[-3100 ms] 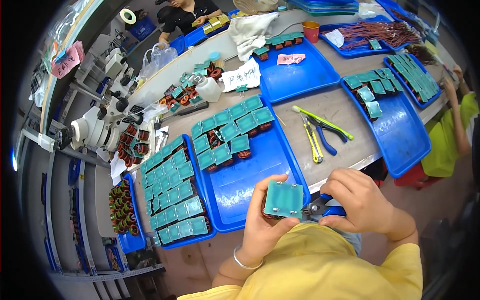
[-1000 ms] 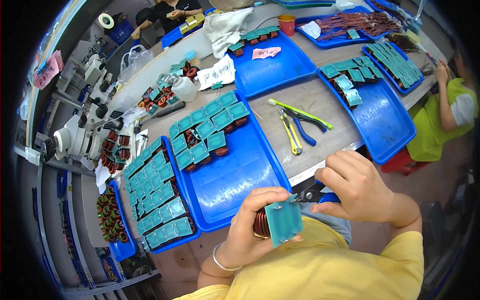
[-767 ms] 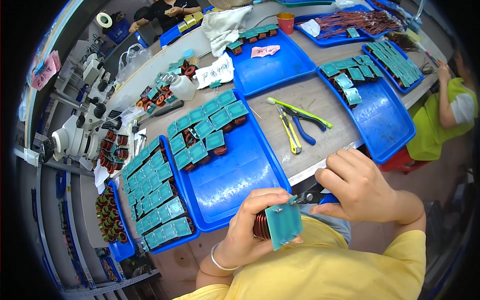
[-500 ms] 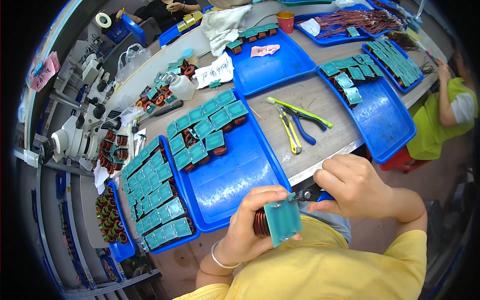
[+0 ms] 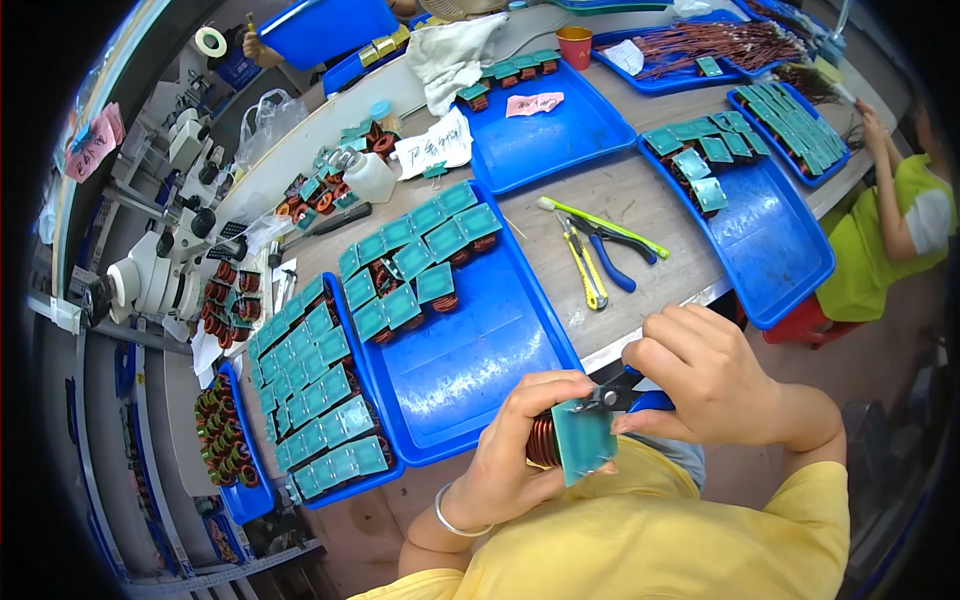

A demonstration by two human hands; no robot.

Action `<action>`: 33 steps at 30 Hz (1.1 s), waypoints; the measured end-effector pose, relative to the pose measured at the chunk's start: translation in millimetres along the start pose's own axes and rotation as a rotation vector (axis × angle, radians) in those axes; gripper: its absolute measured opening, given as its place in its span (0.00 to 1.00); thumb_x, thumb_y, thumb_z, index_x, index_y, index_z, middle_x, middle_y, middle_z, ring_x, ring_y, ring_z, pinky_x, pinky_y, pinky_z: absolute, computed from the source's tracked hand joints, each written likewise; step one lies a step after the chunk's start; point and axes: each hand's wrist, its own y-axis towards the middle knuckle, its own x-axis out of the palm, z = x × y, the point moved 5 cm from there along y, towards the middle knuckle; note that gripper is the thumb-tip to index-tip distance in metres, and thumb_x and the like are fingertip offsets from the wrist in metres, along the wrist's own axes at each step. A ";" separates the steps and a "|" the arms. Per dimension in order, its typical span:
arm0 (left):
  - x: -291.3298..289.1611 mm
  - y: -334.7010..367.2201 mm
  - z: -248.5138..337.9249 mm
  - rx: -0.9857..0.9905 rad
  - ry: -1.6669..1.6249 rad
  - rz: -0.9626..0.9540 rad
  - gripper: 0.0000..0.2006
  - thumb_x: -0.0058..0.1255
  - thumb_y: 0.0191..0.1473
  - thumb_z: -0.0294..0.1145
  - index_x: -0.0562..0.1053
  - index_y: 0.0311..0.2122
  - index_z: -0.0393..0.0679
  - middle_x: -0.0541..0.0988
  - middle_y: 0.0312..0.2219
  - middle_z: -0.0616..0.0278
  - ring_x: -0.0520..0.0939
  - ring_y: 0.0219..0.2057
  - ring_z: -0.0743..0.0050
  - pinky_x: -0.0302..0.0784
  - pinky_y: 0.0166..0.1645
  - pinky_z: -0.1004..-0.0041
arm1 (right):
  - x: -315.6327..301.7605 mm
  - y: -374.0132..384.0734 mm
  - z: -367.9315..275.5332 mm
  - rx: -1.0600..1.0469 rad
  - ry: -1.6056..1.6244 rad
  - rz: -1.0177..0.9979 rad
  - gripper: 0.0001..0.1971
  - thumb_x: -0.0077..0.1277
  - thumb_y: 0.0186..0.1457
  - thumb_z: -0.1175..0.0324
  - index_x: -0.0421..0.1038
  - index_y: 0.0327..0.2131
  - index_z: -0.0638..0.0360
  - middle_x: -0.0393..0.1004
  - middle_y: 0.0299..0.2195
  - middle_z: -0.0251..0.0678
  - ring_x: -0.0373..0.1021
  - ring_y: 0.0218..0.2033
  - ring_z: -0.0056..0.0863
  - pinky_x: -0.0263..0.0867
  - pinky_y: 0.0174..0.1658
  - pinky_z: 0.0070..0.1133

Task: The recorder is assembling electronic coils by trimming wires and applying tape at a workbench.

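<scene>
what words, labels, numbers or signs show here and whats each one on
White paper sheet: large dark handwriting, not copied out here.
Pink slip in a blue tray: handwriting, also not copied.
Pink note at far left: handwriting, likewise not copied.
Red cup and white slip at upper right: marks too small to read.

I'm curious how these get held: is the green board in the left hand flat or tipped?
Tipped: the green board slants in the left hand, its copper-coloured coil showing beside it on the left.
</scene>
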 end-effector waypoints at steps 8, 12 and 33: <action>0.2 -2.5 -1.4 0.011 -0.006 -0.038 0.34 0.67 0.31 0.31 0.61 0.44 0.38 0.69 0.38 0.52 0.72 0.40 0.65 0.71 0.43 0.72 | -2.3 -0.1 -3.1 0.011 -0.025 -0.052 0.20 0.55 0.41 0.51 0.63 0.26 0.58 0.58 0.20 0.33 0.60 0.22 0.30 0.57 0.25 0.23; 0.0 -0.1 1.9 0.028 0.027 -0.047 0.34 0.68 0.30 0.31 0.61 0.44 0.39 0.69 0.38 0.52 0.73 0.39 0.64 0.71 0.43 0.72 | -3.4 1.3 -6.0 0.016 -0.048 -0.078 0.20 0.55 0.40 0.51 0.63 0.26 0.57 0.57 0.20 0.33 0.60 0.22 0.29 0.58 0.25 0.23; -5.0 -9.7 -23.2 -0.374 -0.491 0.110 0.32 0.60 0.42 0.28 0.55 0.50 0.37 0.65 0.43 0.60 0.69 0.43 0.77 0.67 0.47 0.77 | 3.1 6.6 -9.4 0.053 0.093 -0.191 0.21 0.55 0.42 0.52 0.62 0.26 0.61 0.63 0.21 0.38 0.64 0.23 0.36 0.61 0.26 0.26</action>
